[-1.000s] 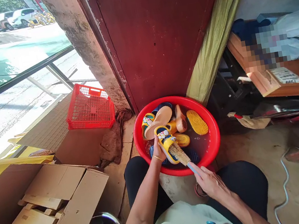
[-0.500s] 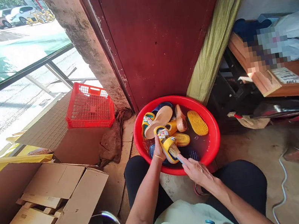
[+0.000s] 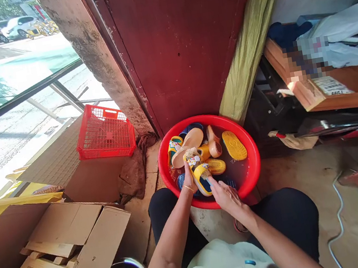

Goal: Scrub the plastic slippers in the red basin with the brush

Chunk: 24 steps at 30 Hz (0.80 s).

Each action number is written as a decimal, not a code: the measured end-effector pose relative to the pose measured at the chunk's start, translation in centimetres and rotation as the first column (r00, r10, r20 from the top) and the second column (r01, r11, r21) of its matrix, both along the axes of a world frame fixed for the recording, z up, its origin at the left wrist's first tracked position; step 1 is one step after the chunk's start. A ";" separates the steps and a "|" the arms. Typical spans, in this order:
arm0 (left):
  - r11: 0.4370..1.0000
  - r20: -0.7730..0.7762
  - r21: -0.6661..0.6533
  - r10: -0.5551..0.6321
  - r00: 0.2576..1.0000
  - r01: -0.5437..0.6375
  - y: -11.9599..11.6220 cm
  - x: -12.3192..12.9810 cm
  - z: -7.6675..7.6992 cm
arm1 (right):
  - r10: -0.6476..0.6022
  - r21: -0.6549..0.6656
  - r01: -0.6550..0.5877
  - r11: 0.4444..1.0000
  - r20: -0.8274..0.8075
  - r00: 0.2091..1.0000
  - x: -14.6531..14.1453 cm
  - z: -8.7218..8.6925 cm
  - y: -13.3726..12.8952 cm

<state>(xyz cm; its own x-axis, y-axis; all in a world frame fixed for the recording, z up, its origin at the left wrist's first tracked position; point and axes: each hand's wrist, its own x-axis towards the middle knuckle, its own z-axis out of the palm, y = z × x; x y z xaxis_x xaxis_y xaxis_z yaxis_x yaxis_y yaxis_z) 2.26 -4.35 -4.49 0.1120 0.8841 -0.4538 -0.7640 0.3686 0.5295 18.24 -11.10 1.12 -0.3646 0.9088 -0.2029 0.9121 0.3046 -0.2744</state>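
Note:
My left hand (image 3: 188, 181) grips a yellow and dark sandal (image 3: 203, 186) by its left side, over a red basin (image 3: 255, 158) of dark water. In my right hand (image 3: 224, 194) is the handle of a brush (image 3: 205, 174), whose bristles lie inside the sandal's opening. Around it in the basin are a beige slipper (image 3: 191, 143), a brown heeled shoe (image 3: 213, 142), a yellow sole (image 3: 235, 145), a yellow slipper (image 3: 217, 166) and a green and yellow slipper (image 3: 174, 146). Dark blue footwear shows partly at the basin's edges.
A red crate (image 3: 104, 130) stands at the left beside a brown cloth (image 3: 134, 173). Nearer is a cardboard box (image 3: 93, 258) with wooden pieces. A red door (image 3: 179, 51) and a yellowish curtain (image 3: 246, 45) rise behind the basin. At the right are a wooden table (image 3: 331, 101) and a white cable (image 3: 340, 217).
The brush in my right hand has moved up and left inside the sandal. The camera view has shifted slightly to the right.

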 end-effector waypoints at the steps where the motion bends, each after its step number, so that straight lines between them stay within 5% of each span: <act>1: 1.000 -0.015 0.000 0.015 1.000 -0.015 0.0 -0.1 -0.1 | -0.006 -0.009 0.006 1.000 0.012 1.000 -0.6 0.2 0.5; 4: 0.998 -0.038 0.005 0.069 0.997 -0.069 0.1 -0.2 -0.3 | 0.043 -0.024 -0.042 0.999 0.039 0.998 0.0 0.0 0.2; 12: 0.981 0.064 0.020 0.189 0.980 -0.191 0.3 0.0 -0.2 | 0.157 -0.033 -0.156 0.987 0.041 0.987 9.3 -1.2 -6.4; 15: 0.985 0.118 0.019 0.169 0.979 -0.173 0.2 0.0 0.1 | 0.132 -0.010 -0.132 0.991 0.020 0.991 8.4 -1.2 -6.0; 21: 0.994 0.064 -0.005 0.109 0.992 -0.109 -0.1 0.2 0.3 | 0.056 0.035 -0.057 0.998 0.037 0.998 1.7 -0.4 -1.4; 24: 0.977 -0.088 0.025 0.212 0.973 -0.211 -0.1 0.2 0.2 | 0.114 0.007 -0.114 0.993 0.005 0.993 3.4 0.0 -1.3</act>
